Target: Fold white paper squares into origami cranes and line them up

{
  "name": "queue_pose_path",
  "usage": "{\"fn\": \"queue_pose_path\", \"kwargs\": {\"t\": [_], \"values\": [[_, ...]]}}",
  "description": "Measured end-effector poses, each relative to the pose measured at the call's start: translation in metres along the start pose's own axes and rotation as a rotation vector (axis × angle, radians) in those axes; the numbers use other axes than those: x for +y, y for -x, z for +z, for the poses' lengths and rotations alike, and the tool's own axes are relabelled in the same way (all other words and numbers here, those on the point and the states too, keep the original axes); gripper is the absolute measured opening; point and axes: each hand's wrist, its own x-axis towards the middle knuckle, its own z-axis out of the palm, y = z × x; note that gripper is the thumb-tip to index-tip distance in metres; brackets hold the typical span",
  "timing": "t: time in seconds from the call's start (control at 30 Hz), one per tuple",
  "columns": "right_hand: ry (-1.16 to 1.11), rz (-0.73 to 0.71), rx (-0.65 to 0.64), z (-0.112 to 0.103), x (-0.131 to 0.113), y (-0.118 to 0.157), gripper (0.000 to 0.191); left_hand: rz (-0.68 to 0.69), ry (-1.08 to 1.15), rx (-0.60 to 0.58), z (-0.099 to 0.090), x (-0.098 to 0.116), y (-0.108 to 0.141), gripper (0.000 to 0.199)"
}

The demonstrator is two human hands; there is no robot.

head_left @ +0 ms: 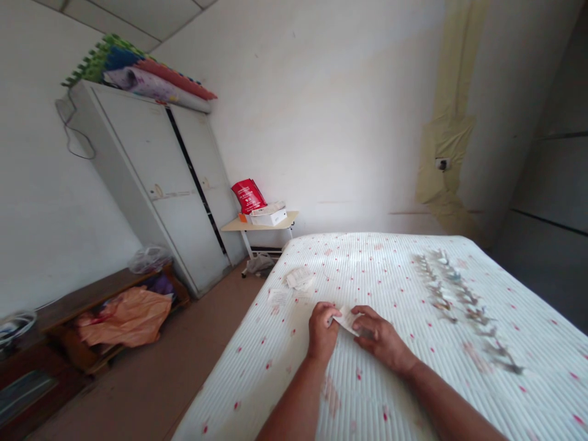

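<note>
Both hands meet over the near part of the bed (413,392), working one small piece of white paper (345,319) that lies on the spotted quilt; the left hand (323,331) is curled over the paper's left edge, fingers bent and pinching it, while the right hand (381,338) pins the right side with its fingertips, fingers bent down rather than spread — whether the paper is being creased or only steadied is too small to tell. As for progress, a long row of small folded paper pieces (463,306) runs along the right of the bed, from near the far edge down towards the near corner, well apart from the hands; judged from that line, a good many pieces look finished already. What is left seems smaller: a little heap of white sheets (300,277) lies beyond the hands to the left, with a flat slip (279,297) just beside it near the edge of the bed — these appear unfolded, though their number cannot be counted. The piece in hand still looks flat and plain, so I would put it at an early fold; it has not joined the row.
</note>
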Motion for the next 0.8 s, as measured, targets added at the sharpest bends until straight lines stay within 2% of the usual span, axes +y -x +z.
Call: {"fn": "queue_pose_path", "kwargs": {"t": [0.17,0.33,0.53,0.67,0.8], "values": [[-0.011,-0.025,0.033,0.004,-0.004,0.0,0.03,-0.104,0.184,0.049,-0.003,-0.006,-0.003,0.023],[-0.092,0.013,0.048,0.007,-0.006,-0.002,0.028,-0.267,0.29,0.019,-0.006,-0.004,-0.006,0.017],[-0.106,0.0,-0.013,0.007,-0.012,-0.002,0.017,-0.353,0.412,-0.014,-0.007,0.004,-0.007,0.017],[-0.115,-0.045,0.021,0.007,-0.016,-0.003,0.013,-0.404,0.506,-0.055,-0.009,0.008,-0.007,0.016],[-0.071,-0.045,0.082,0.007,-0.014,-0.004,0.013,-0.435,0.561,-0.049,-0.015,0.011,-0.008,0.028]]}}
